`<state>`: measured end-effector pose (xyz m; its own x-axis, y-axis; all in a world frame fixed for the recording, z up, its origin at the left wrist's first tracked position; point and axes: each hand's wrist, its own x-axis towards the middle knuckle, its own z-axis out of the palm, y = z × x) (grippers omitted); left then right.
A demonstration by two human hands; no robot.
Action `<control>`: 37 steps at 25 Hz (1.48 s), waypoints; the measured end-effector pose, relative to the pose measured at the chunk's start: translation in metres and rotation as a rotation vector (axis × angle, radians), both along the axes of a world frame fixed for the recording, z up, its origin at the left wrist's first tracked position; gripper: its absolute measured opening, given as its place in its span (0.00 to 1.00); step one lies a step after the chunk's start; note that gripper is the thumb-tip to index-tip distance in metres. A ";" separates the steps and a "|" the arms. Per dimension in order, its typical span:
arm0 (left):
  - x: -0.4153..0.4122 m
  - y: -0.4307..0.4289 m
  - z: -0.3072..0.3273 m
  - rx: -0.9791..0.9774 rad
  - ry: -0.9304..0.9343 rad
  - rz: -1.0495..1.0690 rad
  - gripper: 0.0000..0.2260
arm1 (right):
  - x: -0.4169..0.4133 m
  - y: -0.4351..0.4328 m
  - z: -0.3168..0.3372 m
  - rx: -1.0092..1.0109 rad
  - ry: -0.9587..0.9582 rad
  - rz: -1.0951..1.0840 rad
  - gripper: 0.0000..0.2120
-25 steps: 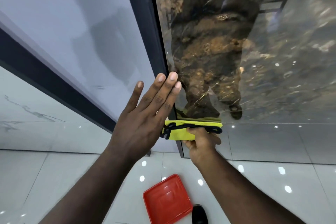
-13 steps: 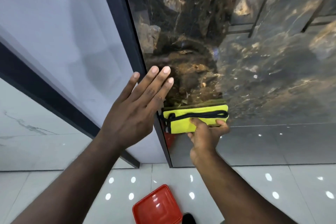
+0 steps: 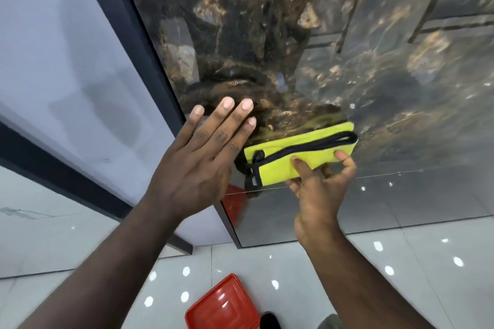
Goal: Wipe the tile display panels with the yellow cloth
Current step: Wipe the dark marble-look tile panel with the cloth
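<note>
The right hand (image 3: 318, 195) grips a folded yellow cloth (image 3: 299, 155) trimmed with a black cord and holds it against a glossy dark brown-and-gold marble tile panel (image 3: 347, 61). The cloth sits low on the panel, near its left edge, tilted so that its right end is higher. The thumb (image 3: 302, 167) presses on the front of the cloth at its lower edge. A forefinger (image 3: 340, 154) curls onto the cloth's right end, and the other fingers are bent underneath, mostly hidden by the fabric.

The left hand (image 3: 203, 157) is spread flat with its fingers straight and close together, holding nothing. Its fingertips lie over the left edge of the marble panel, just beside the cloth's left end. Whether the palm presses the surface cannot be told.

A dark frame strip (image 3: 139, 48) runs along the marble panel's left edge and separates it from a pale grey panel (image 3: 66, 48). Below the panels' bottom edges, a red square plastic lid (image 3: 222, 307) lies on the white glossy floor (image 3: 401, 262), between the two forearms.
</note>
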<state>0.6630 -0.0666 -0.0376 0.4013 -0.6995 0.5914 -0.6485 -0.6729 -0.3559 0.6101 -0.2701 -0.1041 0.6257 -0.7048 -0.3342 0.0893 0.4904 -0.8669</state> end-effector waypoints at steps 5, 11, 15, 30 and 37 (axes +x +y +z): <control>0.003 -0.019 -0.014 -0.009 -0.013 -0.026 0.33 | 0.005 -0.015 -0.044 -0.015 0.107 -0.017 0.33; 0.010 -0.020 -0.061 0.031 0.039 0.008 0.33 | 0.013 -0.032 -0.109 0.140 0.387 -0.035 0.30; 0.005 -0.022 -0.063 -0.003 0.021 0.050 0.34 | 0.004 -0.030 -0.066 -0.525 0.178 -0.144 0.38; 0.012 -0.023 0.003 -0.169 -0.089 0.110 0.34 | 0.014 -0.051 0.095 -1.106 -0.177 -0.300 0.27; 0.026 -0.020 0.086 -0.299 -0.242 0.104 0.34 | 0.006 -0.052 0.138 -1.518 -0.244 -0.146 0.26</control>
<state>0.6890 -0.0864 0.0487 0.2853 -0.4449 0.8489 -0.4929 -0.8277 -0.2681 0.6161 -0.3219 0.0334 0.4543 -0.3335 0.8260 0.2652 -0.8346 -0.4829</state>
